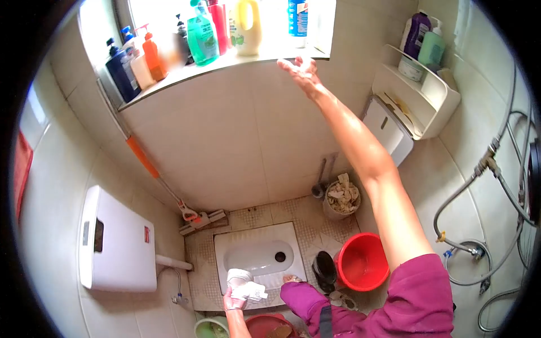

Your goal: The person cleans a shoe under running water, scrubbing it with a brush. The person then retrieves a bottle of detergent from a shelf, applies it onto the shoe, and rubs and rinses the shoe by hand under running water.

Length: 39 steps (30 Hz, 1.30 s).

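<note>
My left hand (234, 299) is low in the view, closed around a white shoe (239, 277) with a white piece of cloth or paper (249, 291) against it; the exact material cannot be made out. Below them is the squat toilet (258, 235). My right hand (301, 69) is stretched up to the front edge of the window sill (270, 58), fingers apart and nothing visible in it. Just above it on the sill stands a blue and white can (298, 19). To its left are a yellow bottle (248, 28) and a green bottle (203, 35).
A red bucket (363, 262), black boots (324, 269) and a waste bin (341, 198) stand on the right. A mop (143, 158) leans on the left near the cistern (121, 242). Hoses (489, 163) and a shelf (420, 96) are at the right wall.
</note>
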Tool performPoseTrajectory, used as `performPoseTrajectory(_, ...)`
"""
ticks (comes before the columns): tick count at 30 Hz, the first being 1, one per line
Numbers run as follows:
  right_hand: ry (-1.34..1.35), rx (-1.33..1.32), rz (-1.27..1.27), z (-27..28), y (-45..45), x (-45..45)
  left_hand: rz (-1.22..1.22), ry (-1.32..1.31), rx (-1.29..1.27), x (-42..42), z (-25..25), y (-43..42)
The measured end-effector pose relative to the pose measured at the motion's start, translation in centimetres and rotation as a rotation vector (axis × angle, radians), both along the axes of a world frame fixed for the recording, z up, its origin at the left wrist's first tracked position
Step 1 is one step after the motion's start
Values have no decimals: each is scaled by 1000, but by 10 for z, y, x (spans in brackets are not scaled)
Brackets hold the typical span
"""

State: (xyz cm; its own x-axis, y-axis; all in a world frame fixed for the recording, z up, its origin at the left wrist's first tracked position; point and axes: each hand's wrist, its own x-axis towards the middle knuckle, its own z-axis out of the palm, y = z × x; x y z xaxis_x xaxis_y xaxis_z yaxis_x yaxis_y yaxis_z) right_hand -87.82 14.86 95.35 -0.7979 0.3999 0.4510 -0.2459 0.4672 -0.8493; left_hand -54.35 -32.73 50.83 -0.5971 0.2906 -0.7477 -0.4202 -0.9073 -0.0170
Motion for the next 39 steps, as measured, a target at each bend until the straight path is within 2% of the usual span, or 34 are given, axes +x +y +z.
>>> performPoseTrajectory(6,-100,238,-225,14,33,-119,-26,-22,-3,-58,6,20)
performPoseTrajectory(8,191,323,-197,1,57,-164,-25,11,-6,-74,-8,20)
performPoseTrajectory(9,206,546,-237,-14,75,-211,-34,31,-36,-80,-12,21)
performPoseTrajectory(10,201,550,-234,-7,70,-208,-43,49,-66,-86,-15,23)
performPoseTrajectory(12,-65,575,-222,18,54,-187,-50,65,-90,-99,-13,28)
performPoseTrajectory(14,-140,393,-209,12,58,-201,-50,79,-123,-109,-10,34)
performPoseTrajectory(15,2,578,-301,3,62,-214,-62,94,-172,-113,-10,37)
performPoseTrajectory(16,17,612,-324,-4,68,-224,-73,106,-221,-117,-9,39)
performPoseTrajectory(17,16,607,-323,-8,69,-223,-98,100,-174,-120,-8,39)
performPoseTrajectory(18,18,597,-318,-11,70,-223,-106,146,-231,-121,-3,43)
performPoseTrajectory(20,42,579,-310,-16,77,-217,-117,142,-293,-127,38,61)
performPoseTrajectory(21,63,560,-298,-16,81,-213,-98,168,-271,-127,21,56)
performPoseTrajectory(22,84,532,-290,-15,85,-208,-89,170,-265,-128,25,58)
performPoseTrajectory(26,173,346,-226,-5,98,-173,-16,293,-459,-130,72,76)
performPoseTrajectory(28,214,250,-175,5,96,-139,81,318,-611,-126,65,78)
performPoseTrajectory(32,237,186,53,-3,51,-23,225,352,-799,-116,92,89)
performPoseTrajectory(34,195,211,170,-32,16,41,289,374,-924,-108,108,91)
performPoseTrajectory(36,10,215,279,-63,-26,101,259,395,-1018,-95,118,85)
performPoseTrajectory(38,-179,23,467,-106,-70,156,217,421,-1116,-79,126,82)
performPoseTrajectory(39,-224,9,604,-134,-83,177,234,447,-1226,-72,130,80)
